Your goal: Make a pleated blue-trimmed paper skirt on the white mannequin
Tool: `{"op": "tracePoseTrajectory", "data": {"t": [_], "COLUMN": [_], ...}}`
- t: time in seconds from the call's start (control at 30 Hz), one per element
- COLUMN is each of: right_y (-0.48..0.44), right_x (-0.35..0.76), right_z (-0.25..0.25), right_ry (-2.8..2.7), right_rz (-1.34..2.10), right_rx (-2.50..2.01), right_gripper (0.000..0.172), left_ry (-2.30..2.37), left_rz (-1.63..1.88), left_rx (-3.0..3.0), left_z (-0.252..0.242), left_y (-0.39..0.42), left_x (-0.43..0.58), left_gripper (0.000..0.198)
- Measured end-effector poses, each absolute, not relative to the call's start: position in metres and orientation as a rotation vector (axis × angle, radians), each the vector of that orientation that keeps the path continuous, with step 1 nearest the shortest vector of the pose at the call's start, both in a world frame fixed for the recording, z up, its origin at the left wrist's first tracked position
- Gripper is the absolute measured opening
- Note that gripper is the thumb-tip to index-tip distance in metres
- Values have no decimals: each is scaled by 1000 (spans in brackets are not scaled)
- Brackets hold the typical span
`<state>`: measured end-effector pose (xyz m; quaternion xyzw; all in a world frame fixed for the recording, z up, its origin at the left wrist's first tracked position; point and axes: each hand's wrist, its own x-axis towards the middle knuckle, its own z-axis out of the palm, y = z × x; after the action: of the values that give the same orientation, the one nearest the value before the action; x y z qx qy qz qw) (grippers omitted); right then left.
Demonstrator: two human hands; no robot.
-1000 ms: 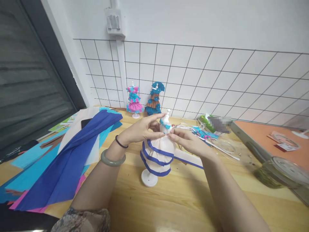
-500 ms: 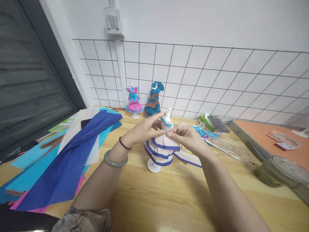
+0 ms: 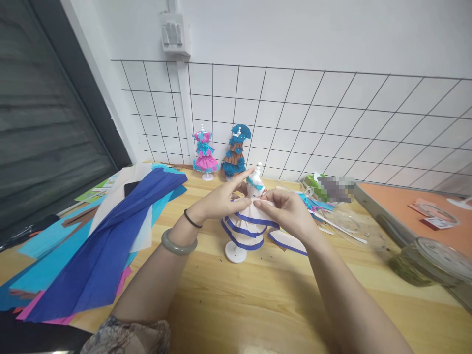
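Observation:
A small white dress form (image 3: 254, 185) stands on a round white base (image 3: 236, 252), leaning slightly to the right. It wears a tiered cream paper skirt (image 3: 243, 237) with blue edging, and a turquoise trim crosses its bodice. My left hand (image 3: 223, 200) is closed around the form's left side, index finger up by the shoulder and thumb pressed at the waist. At the front right of the waist, my right hand (image 3: 287, 210) pinches the cream paper strip (image 3: 260, 210) of the top tier. The fingertips partly hide the waist. More blue-edged strip (image 3: 289, 242) lies on the table behind my right wrist.
Two finished miniature dresses, one pink and blue (image 3: 205, 152), one teal and brown (image 3: 235, 152), stand by the wall grid. Coloured paper sheets (image 3: 110, 246) pile up at left. Scraps (image 3: 317, 202), a ribbon spool (image 3: 431, 260) and an orange-lined tray (image 3: 398, 201) are at right.
My right hand has moved slightly at the waist, and the top tier's blue edge now reaches a little farther right. My left hand stays on the dress form.

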<state>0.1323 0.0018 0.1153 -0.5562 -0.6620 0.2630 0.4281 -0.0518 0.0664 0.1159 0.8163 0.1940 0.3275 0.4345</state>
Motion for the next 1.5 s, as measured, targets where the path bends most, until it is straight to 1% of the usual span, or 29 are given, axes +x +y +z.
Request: {"op": "tracePoseTrajectory", "data": {"t": [0.13, 0.37, 0.77, 1.0, 1.17, 1.5], "right_y": [4, 4, 1, -5, -6, -4], "right_x": [135, 138, 153, 149, 148, 143], "right_z": [114, 114, 121, 125, 124, 123], "right_ry": [-1667, -1644, -1823, -1880, -1930, -1804], "right_rz": [660, 693, 651, 647, 747, 637], "right_rx": [-1385, -1354, -1420, -1299, -1184, -1326], "right_gripper": [31, 32, 37, 32, 29, 30], "left_ry": [488, 436, 468, 418, 416, 418], "left_rz": [884, 855, 818, 830, 842, 835], "left_rx": [2014, 1933, 1909, 1930, 1950, 1963], "left_z": [113, 108, 107, 109, 108, 110], "left_y": [66, 70, 72, 70, 70, 68], "left_x": [-47, -47, -46, -46, -47, -46], "left_gripper": [71, 72, 72, 74, 76, 77]}}
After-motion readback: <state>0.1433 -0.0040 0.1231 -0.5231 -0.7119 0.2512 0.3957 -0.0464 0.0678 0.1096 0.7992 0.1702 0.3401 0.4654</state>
